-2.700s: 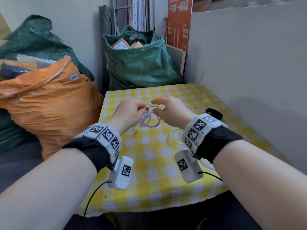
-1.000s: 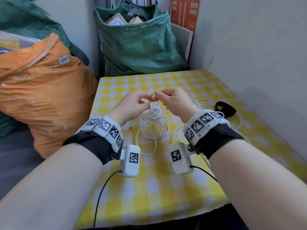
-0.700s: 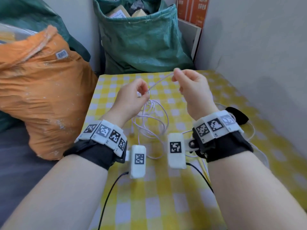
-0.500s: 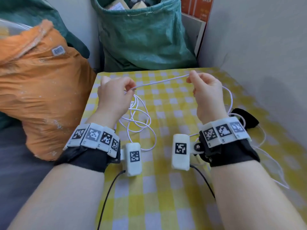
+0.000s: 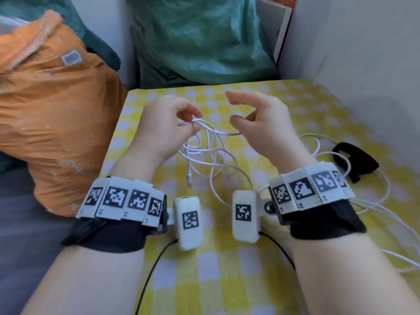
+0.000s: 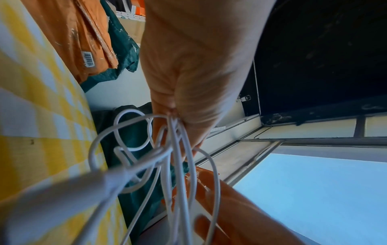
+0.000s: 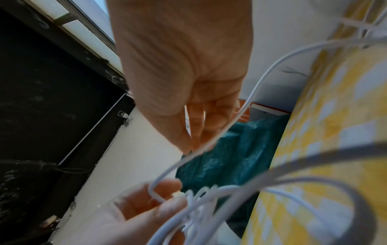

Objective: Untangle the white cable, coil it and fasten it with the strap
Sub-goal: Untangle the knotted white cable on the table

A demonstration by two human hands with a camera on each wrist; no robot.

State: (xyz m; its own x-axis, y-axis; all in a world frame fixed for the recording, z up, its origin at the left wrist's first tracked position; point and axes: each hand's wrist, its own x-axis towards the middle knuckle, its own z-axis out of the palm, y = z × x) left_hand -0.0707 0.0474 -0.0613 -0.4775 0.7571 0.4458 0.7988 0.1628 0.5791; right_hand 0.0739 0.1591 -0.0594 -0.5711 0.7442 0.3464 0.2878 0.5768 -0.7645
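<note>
Several loops of the white cable (image 5: 205,144) hang from the left hand (image 5: 163,126), which pinches them above the tabletop (image 5: 227,269). Right hand (image 5: 261,123) is relaxed, fingers apart, cable crossing it. Coiling seems half done; the black strap (image 5: 355,160) lies unused.

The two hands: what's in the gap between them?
In the head view, one strand of the white cable bridges from the left hand to the right hand.

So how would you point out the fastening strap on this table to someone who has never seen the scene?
Start at the yellow checked table and go to its right side, near the pale wall. Just beyond the right hand, the black strap lies flat among slack runs of the white cable. It is the only dark, broad band there; all around it is thin white cord.
</note>
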